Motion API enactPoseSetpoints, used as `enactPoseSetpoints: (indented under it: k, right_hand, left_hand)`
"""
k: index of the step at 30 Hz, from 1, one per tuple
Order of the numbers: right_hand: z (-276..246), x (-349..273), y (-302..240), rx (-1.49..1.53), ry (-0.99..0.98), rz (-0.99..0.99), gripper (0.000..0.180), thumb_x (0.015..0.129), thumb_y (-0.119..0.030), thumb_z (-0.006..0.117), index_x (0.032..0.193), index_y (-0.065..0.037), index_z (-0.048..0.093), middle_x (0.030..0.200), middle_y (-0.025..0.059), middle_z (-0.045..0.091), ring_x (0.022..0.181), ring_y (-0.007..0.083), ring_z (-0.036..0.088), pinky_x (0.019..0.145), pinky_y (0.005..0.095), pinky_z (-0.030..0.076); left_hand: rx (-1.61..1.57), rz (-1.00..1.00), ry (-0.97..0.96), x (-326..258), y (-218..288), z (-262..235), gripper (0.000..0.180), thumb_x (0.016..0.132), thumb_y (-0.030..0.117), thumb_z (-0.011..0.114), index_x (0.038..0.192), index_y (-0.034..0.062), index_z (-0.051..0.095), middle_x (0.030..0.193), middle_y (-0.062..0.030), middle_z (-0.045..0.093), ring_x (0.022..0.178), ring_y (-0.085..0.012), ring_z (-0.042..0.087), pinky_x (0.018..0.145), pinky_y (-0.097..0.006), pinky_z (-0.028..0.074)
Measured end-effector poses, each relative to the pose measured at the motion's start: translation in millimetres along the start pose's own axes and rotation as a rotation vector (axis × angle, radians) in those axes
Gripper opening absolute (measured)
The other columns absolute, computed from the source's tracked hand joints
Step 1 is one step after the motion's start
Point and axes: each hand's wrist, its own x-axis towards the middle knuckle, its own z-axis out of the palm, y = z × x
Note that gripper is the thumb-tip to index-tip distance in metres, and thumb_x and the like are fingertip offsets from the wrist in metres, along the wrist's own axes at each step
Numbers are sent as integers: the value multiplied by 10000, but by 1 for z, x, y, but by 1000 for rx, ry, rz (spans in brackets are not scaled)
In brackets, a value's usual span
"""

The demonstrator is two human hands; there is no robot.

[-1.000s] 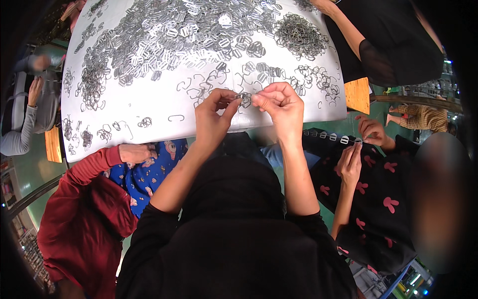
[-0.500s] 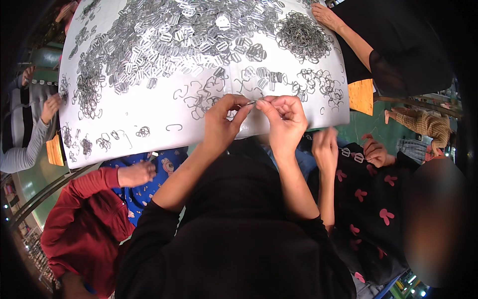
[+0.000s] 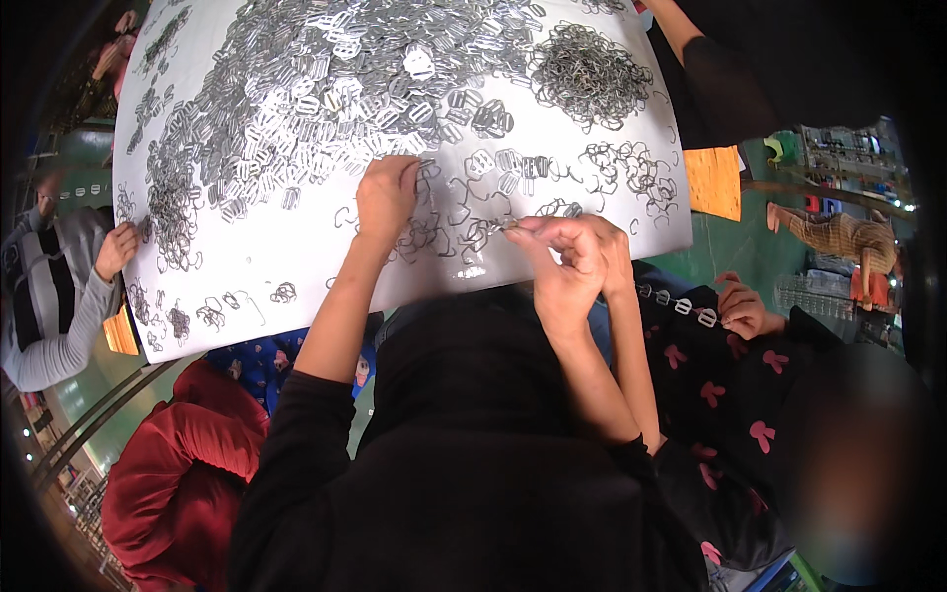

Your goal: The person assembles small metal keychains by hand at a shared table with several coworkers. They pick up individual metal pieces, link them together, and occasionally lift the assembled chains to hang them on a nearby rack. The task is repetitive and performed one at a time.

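Metal buckles [image 3: 321, 128] lie heaped at the left and middle of the white table [image 3: 296, 237], the left hand [image 3: 387, 197] by their near edge, thumb and fingers close together, contents I cannot tell, then loose wire hooks [image 3: 424, 235], then the right hand [image 3: 572, 264], fingertips pinched on a small metal piece [image 3: 504, 226].

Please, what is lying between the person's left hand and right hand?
In the head view, loose, curved wire pieces lie scattered on the white tabletop between the left hand and the right hand.
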Motion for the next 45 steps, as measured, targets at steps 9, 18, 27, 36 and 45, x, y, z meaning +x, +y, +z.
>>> enactPoseSetpoints:
  k: [9,18,27,36,45]
  right_hand:
    - [22,2,15,-173,-104,-43,185,764,11,725,796,-15,545,780,81,681,684,116,657,604,252,527]
    - [29,-1,4,-265,-112,-4,156,766,-22,718,815,-25,570,712,81,662,637,173,662,568,283,508]
    - [21,0,13,-296,-203,49,131,804,-52,695,898,-16,611,832,71,676,712,161,656,645,284,519]
    - [-71,98,92,-1156,-186,314,133,800,-94,591,853,-140,705,830,79,693,793,279,662,708,374,516]
    - [-49,98,130,-1203,-356,318,150,811,-206,674,907,-91,691,903,108,686,846,277,650,756,384,495]
  left_hand:
    - [-645,-305,-297,-3,70,-64,142,908,25,538,1017,-9,623,779,-114,677,743,-149,687,624,-248,512]
    - [-426,-4,-308,-13,112,-101,202,833,-43,608,1015,26,660,897,-86,650,749,-170,649,617,-262,515]
    - [-444,-122,-229,-23,108,-96,183,785,-10,680,964,16,654,870,-69,684,726,-137,641,598,-258,509]
    - [-456,-49,-86,-14,96,-93,135,799,-18,664,929,17,672,870,-60,669,694,-117,602,626,-232,486]
    - [-538,-121,-64,-14,91,-90,147,822,-31,633,962,1,668,912,-67,665,774,-110,614,664,-229,503]
